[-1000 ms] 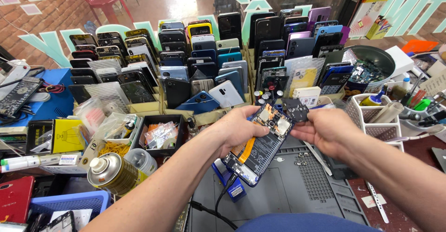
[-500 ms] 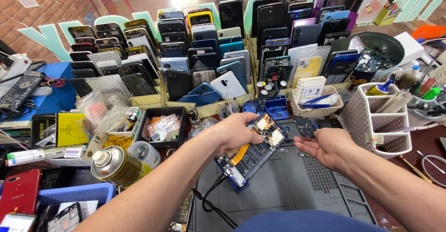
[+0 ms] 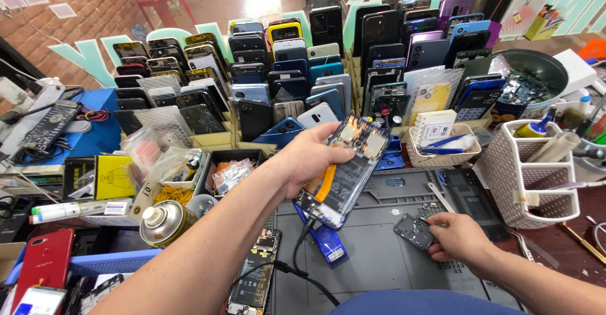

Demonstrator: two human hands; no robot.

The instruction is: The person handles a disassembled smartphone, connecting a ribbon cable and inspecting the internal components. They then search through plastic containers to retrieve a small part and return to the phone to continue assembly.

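Hands over a grey work mat [image 3: 379, 252]: my left hand [image 3: 309, 157], near the frame's centre, is closed around an opened phone [image 3: 344, 170] with its insides showing, held tilted above the mat. At 4 o'clock from it, my right hand [image 3: 461, 236] rests on the mat, fingers curled onto a small dark phone part [image 3: 413, 231]. At 12 o'clock stand rows of phones [image 3: 284, 69].

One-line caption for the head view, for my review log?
Left hand holds an opened smartphone with exposed boards and orange cable above a grey repair mat; right hand rests on a small dark cover plate.
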